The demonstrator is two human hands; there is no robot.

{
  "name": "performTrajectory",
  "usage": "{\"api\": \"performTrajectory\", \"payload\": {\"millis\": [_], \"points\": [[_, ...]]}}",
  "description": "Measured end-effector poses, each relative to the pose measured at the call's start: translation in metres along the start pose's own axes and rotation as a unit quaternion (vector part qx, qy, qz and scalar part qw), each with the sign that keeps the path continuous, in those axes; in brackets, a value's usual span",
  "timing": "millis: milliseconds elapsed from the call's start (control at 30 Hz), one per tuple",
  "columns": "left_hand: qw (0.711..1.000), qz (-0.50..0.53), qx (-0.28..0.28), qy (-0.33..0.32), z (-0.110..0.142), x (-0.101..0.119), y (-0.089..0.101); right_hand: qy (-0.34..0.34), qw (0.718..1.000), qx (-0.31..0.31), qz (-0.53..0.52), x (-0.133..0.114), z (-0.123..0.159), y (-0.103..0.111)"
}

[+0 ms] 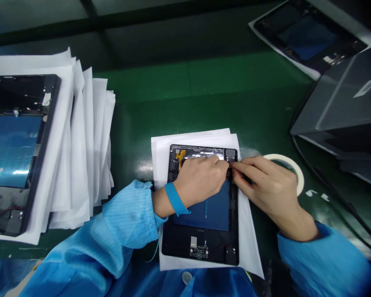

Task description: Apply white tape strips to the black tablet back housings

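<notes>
An opened tablet [200,243] lies on white paper sheets [250,251], its dark frame, blue battery panel and small circuit board showing. My left hand [202,177], with a blue band at the wrist, lies across its upper half, fingers curled in toward the right edge. From the right, my right hand [267,185] meets it there with thumb and forefinger pinched together. Both sets of fingertips come together just below the tablet's upper right corner. Whatever is between them is too small or too hidden to make out.
At left stands a stack of opened tablets [14,152] interleaved with white paper. A roll of cream tape [300,177] sits behind my right hand, with small white scraps [317,194] nearby. At right are a grey box-like object [343,99], a black cable [336,196] and another opened tablet [309,35].
</notes>
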State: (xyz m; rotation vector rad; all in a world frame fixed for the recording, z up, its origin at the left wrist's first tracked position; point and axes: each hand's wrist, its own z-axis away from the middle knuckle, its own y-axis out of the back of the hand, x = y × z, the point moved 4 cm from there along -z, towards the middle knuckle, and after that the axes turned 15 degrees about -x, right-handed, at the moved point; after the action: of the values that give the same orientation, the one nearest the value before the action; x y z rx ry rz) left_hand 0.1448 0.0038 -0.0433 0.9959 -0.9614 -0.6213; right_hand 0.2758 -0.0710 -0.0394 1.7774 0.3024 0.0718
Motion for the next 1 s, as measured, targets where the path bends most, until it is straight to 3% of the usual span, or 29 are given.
{"api": "performTrajectory", "payload": {"millis": [400, 533, 667, 767, 1000], "points": [[1.000, -0.004, -0.014, 0.009, -0.001, -0.001, 0.002, 0.010, 0.985, -0.081, 0.150, -0.022, 0.005, 0.006], [1.000, -0.017, -0.006, 0.019, -0.003, -0.003, 0.002, -0.007, 0.985, -0.107, 0.134, -0.023, 0.012, -0.001], [0.999, -0.002, -0.004, 0.038, -0.004, -0.006, 0.006, -0.031, 0.996, -0.058, 0.060, -0.020, 0.027, 0.000], [0.998, 0.020, -0.006, 0.052, -0.004, -0.006, 0.012, -0.049, 0.999, 0.008, 0.014, -0.019, 0.044, 0.013], [0.994, 0.021, -0.039, 0.104, -0.013, -0.003, 0.020, -0.091, 0.991, 0.089, 0.046, -0.007, 0.086, 0.041]]}}
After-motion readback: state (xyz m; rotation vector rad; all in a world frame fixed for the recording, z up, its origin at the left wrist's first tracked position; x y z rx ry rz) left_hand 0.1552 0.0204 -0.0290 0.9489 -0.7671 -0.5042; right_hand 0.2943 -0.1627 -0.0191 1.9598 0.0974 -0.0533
